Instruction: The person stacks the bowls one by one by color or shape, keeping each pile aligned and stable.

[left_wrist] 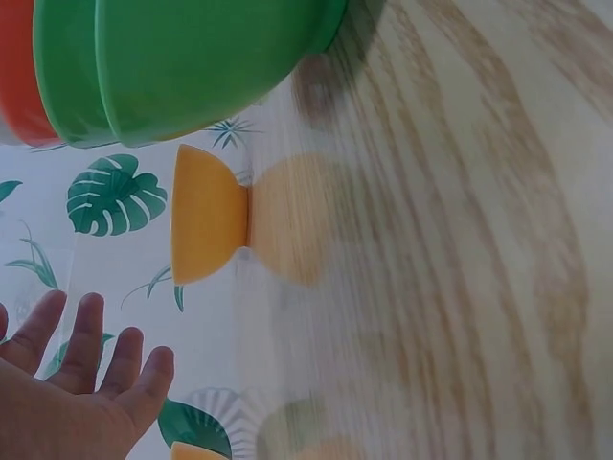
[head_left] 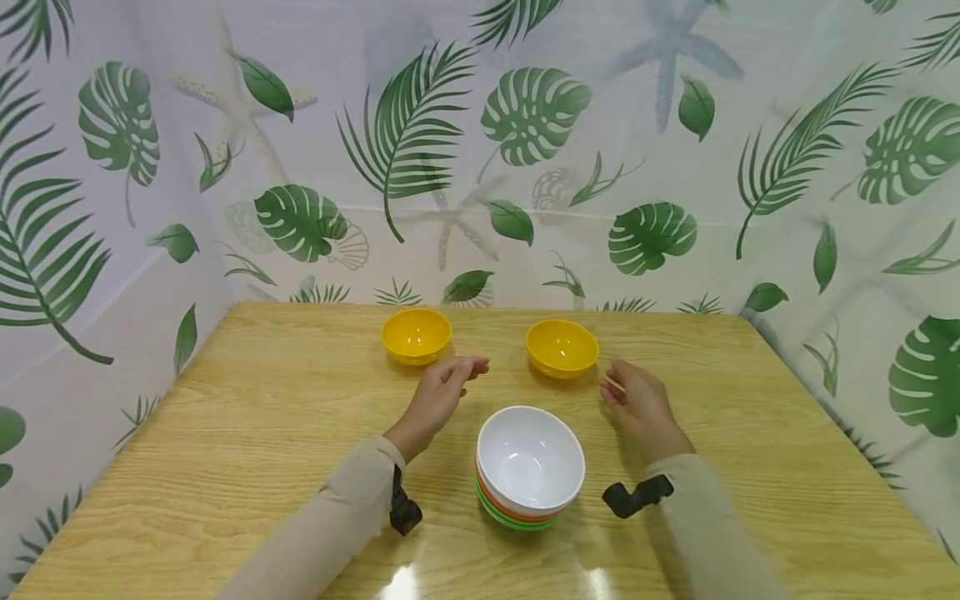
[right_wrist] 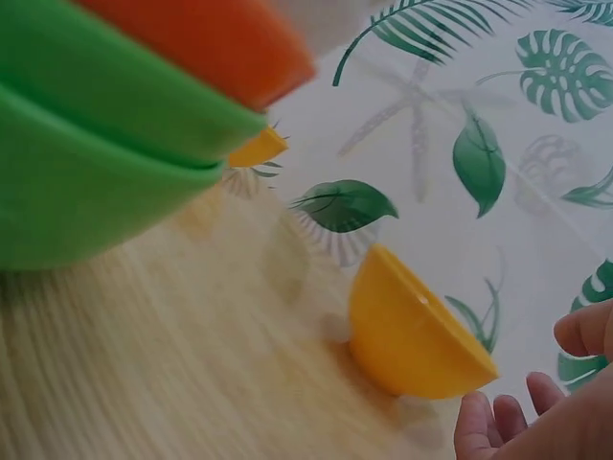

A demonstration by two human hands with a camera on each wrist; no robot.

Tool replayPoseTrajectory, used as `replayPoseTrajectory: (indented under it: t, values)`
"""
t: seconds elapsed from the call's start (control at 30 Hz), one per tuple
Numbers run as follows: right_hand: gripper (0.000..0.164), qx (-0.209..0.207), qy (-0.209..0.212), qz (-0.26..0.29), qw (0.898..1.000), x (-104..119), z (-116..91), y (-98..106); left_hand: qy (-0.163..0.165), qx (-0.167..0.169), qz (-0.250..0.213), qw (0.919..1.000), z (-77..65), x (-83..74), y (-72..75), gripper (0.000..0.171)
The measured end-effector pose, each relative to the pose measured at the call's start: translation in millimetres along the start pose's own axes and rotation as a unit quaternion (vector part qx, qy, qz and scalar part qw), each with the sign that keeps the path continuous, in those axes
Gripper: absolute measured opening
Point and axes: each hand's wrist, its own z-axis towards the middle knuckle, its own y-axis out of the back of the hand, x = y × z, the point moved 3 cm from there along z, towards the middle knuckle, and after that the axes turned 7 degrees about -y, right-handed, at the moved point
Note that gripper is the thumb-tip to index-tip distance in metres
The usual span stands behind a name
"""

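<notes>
Bowl stack (head_left: 530,468): on the table (head_left: 247,467), near centre, between the two forearms; mouth up, central axis about upright; rims round, so neither way across is longer.
Nesting order: white bowl (head_left: 531,446) innermost and topmost; orange bowl (left_wrist: 16,77) next; two green bowls (left_wrist: 201,67) lowest, their rims parallel.
Left yellow bowl (head_left: 416,333): far part of the table, beyond the left hand; upright on its foot, mouth up; round rim, axis vertical.
Right yellow bowl (head_left: 562,348): beyond the stack, slightly nearer than its twin and well apart from it; mouth up, axis vertical.
Left hand (head_left: 437,400): holds nothing; fingers extended and loose, pointing inward, just nearside of the left yellow bowl; contact cannot be told.
Right hand (head_left: 641,408): holds nothing; fingers relaxed, slightly bent, just beside the right yellow bowl; touching or apart, cannot tell.
Sleeves (head_left: 322,533): beige, on both arms; black devices (head_left: 405,510) at the wrists.
Backdrop cloth (head_left: 465,171): pale, printed with green leaves, starfish and shells; stands behind and beside the table.
</notes>
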Motion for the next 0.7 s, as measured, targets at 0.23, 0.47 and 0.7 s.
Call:
replayPoseTrajectory:
  t: [0.23, 0.47, 0.7]
  values:
    - [0.044, 0.004, -0.028, 0.009, 1.000, -15.4, 11.0, -6.7, 0.003, 0.001, 0.002, 1.0000, -1.0, 1.2, -0.2, 0.038]
    - [0.054, 0.020, -0.025, -0.009, 0.999, -19.9, 24.2, -14.2, 0.001, 0.006, 0.005, 1.0000, -1.7, 1.6, -0.1, 0.039]
    - [0.057, 0.014, -0.008, -0.023, 1.000, -24.6, 35.3, -17.6, 0.001, 0.002, 0.007, 1.0000, -3.7, 5.2, 0.9, 0.039]
